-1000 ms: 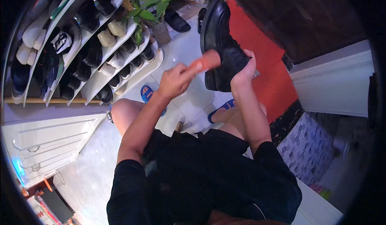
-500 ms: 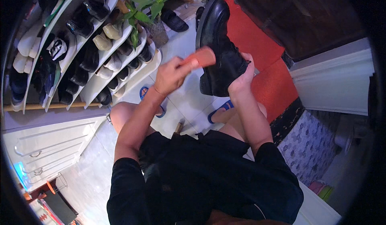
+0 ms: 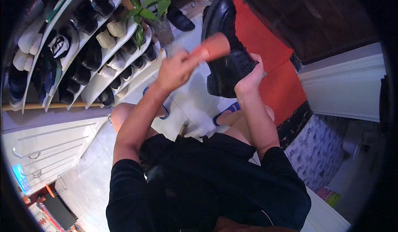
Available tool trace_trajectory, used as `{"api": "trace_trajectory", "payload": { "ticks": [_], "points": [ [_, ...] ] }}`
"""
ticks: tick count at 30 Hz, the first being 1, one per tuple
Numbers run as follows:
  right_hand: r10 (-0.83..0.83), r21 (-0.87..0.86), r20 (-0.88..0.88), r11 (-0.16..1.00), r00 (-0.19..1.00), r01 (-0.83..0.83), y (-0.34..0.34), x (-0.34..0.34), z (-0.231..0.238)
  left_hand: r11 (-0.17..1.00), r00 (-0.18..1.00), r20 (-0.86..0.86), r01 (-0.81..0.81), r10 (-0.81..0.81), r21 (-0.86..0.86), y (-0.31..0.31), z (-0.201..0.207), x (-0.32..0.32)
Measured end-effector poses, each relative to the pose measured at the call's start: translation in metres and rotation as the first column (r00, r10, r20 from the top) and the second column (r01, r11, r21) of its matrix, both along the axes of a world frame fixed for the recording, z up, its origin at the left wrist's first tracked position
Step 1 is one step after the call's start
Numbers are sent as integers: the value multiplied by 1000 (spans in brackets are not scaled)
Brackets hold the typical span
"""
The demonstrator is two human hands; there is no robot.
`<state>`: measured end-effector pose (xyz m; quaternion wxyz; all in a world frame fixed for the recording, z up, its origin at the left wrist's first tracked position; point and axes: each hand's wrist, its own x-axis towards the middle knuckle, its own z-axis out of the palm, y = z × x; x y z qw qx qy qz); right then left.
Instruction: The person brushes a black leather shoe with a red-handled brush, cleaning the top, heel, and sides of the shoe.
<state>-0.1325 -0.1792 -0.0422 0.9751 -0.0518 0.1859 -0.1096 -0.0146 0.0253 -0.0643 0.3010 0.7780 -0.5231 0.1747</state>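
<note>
My left hand (image 3: 175,71) is closed around the handle of an orange-red shoe brush (image 3: 218,46), smeared by motion. The brush head overlaps the side of a black leather boot (image 3: 222,22); its bristles are hidden, so I cannot tell how firmly it touches. Gripped at its opening by my right hand (image 3: 250,78), the boot is held up in front of me with its toe pointing away. Part of the right hand's fingers lies hidden behind and inside the boot.
A tiered white shoe rack (image 3: 93,76) full of shoes stands at left. Beside it are a potted plant (image 3: 161,29) and black slippers (image 3: 181,19). Red mats (image 3: 284,87) lie at right. Below my hands are my blue sandals (image 3: 232,109) and a small brownish object (image 3: 183,129).
The brush and my left hand have shifted slightly right and up across the boot. The boot and my right hand stay almost in place.
</note>
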Motion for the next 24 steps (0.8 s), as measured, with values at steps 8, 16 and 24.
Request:
{"api": "trace_trajectory", "payload": {
  "ticks": [8, 16, 24],
  "points": [
    [34, -11, -186, 999, 982, -37, 19, -2, 1, 958, 998, -54, -52, 39, -280, -7, 3, 6],
    [177, -26, 231, 984, 957, -176, 7, -1, 8, 999, 999, -37, -29, 30, 16, 47, -11, -19],
    [78, -960, -253, 105, 964, -261, 7, 4, -1, 945, 896, -317, -326, 311, 6, 104, 66, -21]
  ]
}}
